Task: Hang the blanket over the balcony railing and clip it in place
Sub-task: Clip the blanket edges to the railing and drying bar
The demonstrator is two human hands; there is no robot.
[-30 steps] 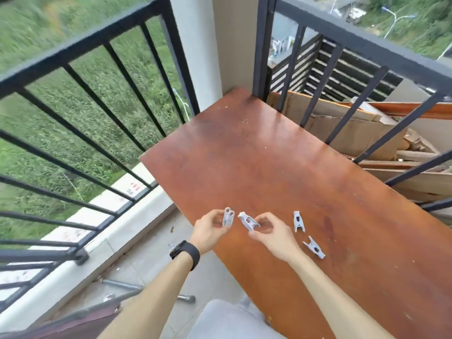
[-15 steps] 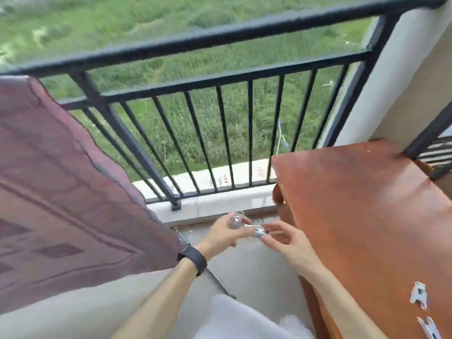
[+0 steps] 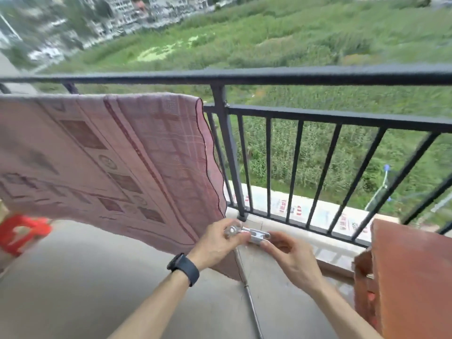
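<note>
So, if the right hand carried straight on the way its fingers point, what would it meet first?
Probably the clip in the left hand: the right hand, pinching a second clip, points up-left at it; they look almost touching, though depth is unclear.

I see the blanket [image 3: 102,155] draped over the left stretch of the balcony railing [image 3: 269,75], below its top bar. In front of the blanket's right edge, my left hand [image 3: 215,243] holds the left clip [image 3: 232,230] and my right hand [image 3: 291,255] holds the right clip [image 3: 258,236], just beside it. The counter [image 3: 415,277] stands far right by the railing, a stool [image 3: 19,231] sits far left, and a rod [image 3: 249,289] lies on the floor beneath the hands.
</note>
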